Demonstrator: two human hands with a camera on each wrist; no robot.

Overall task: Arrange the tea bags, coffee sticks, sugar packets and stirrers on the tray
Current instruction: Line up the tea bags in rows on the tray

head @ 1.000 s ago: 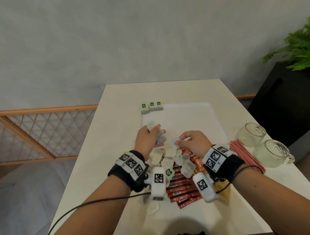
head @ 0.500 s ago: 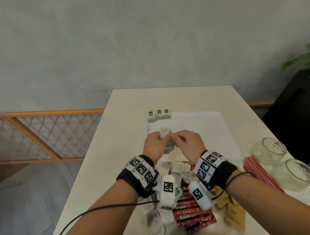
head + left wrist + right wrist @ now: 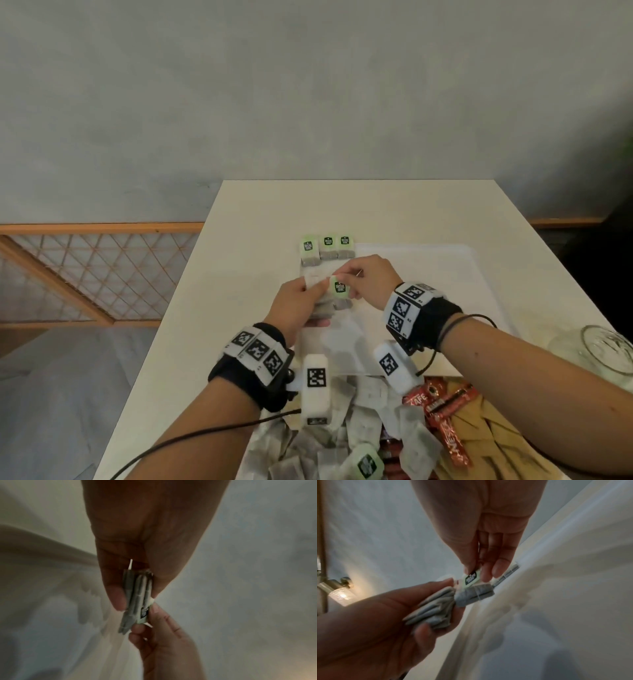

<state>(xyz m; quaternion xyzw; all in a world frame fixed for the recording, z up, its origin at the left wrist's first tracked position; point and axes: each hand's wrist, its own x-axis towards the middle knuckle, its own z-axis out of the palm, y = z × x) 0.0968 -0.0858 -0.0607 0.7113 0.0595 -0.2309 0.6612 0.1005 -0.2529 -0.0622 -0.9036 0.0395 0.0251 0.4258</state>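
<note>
My left hand (image 3: 310, 298) grips a small stack of grey tea bags (image 3: 323, 308) on edge over the near left part of the white tray (image 3: 445, 274). My right hand (image 3: 349, 286) pinches one tea bag by its green tag (image 3: 339, 287), right against that stack. The left wrist view shows the stack (image 3: 137, 595) between thumb and fingers. In the right wrist view the green tag (image 3: 471, 580) sits in my right hand's pinch, and its bag (image 3: 474, 596) hangs below. A row of three tea bags (image 3: 327, 248) lies at the tray's far left corner.
In front of the tray lies a loose pile of tea bags (image 3: 363, 421), with red coffee sticks (image 3: 445, 421) and brown sugar packets (image 3: 496, 438) to its right. A glass cup (image 3: 596, 349) stands at the right edge. A wooden lattice rail (image 3: 85, 274) runs left of the table.
Both hands moved away from the pile and further onto the tray, towards the row of three. My right hand brought its tea bag against the stack in my left hand.
</note>
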